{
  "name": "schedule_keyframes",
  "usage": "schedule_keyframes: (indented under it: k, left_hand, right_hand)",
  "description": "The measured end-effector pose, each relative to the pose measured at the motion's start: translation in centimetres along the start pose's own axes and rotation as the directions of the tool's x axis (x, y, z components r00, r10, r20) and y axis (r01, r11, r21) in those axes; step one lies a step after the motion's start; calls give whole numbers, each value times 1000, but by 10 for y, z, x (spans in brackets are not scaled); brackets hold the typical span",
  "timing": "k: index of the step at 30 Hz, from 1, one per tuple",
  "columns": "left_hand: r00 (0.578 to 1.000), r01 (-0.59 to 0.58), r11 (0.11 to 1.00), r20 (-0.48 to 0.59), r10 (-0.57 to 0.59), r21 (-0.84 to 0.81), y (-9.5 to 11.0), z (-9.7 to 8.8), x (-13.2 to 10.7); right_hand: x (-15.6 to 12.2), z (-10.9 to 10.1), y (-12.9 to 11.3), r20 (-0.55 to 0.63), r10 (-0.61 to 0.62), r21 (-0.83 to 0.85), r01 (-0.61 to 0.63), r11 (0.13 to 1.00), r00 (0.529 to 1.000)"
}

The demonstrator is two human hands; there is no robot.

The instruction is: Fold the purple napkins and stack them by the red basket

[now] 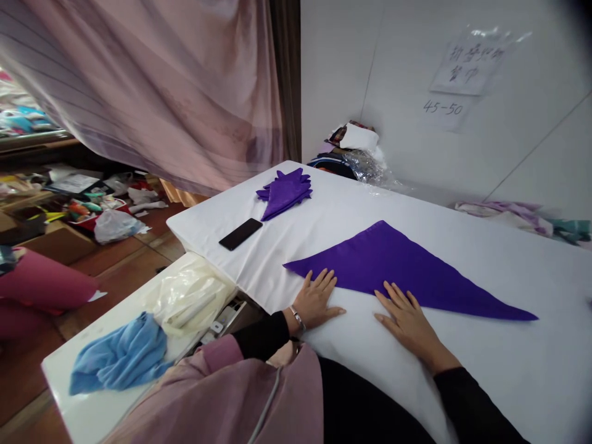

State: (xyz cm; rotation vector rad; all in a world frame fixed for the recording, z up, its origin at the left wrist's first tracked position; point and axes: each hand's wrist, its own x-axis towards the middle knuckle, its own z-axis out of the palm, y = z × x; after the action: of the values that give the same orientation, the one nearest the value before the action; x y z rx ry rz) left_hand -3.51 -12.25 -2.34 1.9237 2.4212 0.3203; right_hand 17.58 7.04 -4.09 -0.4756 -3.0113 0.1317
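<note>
Lying palm-down with thumbs spread, the left hand (315,303) and right hand (409,320) touch the near edge of the purple triangular cloth (393,265), which extends forward and sideways beyond both.

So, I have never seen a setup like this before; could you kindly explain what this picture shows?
Of course. There is no machine here, just a person using two bare hands. The one picture comes from a camera worn on the head, looking forward and down. A purple cloth lies spread in a wide triangle on a white-covered table. The left hand and right hand lie flat, with their fingers on its near edge; neither grips anything. Toward the far left of the table are a folded purple bundle and a black phone. On a smaller white table to the left lie a blue cloth and a plastic bag.
</note>
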Motion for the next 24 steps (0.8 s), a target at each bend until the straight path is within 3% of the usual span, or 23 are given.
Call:
schedule_keyframes:
  k: [12,24]
  left_hand:
    - [984,172,984,-52,-169,50,-19,-8,-24]
    - [932,361,926,-67,-355,113,-40,-19,-45]
  right_hand:
    - [-1,1,1,7,4,11,-4,1000,1000]
    - [-1,2,1,10,7,6,-7,1000,1000]
